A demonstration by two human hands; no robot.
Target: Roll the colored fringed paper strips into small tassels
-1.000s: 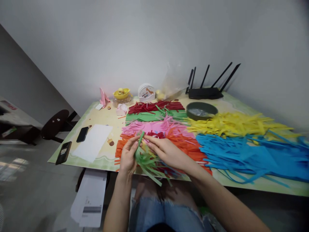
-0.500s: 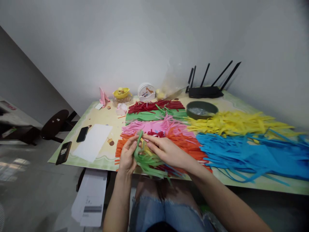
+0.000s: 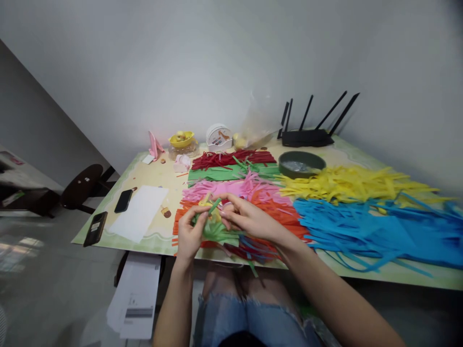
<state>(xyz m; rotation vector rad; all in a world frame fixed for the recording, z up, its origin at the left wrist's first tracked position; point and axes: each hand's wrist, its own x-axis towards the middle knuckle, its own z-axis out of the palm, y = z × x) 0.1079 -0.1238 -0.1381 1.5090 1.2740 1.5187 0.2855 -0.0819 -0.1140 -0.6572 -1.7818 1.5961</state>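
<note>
My left hand (image 3: 190, 233) and my right hand (image 3: 246, 217) meet over the near edge of the table (image 3: 152, 241), both closed on a bundle of green paper strips (image 3: 217, 231). One green strip end sticks up between my fingertips. The bundle's loose ends trail toward my lap, mixed with red and blue strips. Under my hands lie orange strips (image 3: 282, 217). Behind them are pink strips (image 3: 231, 188), green strips (image 3: 224, 172) and dark red strips (image 3: 231, 158).
Big piles of blue strips (image 3: 369, 231) and yellow strips (image 3: 354, 185) fill the right side. A dark bowl (image 3: 302, 164) and a router (image 3: 307, 137) stand at the back. White paper (image 3: 139, 212) and two phones (image 3: 94, 227) lie at the left.
Both hands lifted slightly and drew the green bundle up onto the table; its trailing ends hang less far over the edge. The upright strip end now tilts right between my fingertips.
</note>
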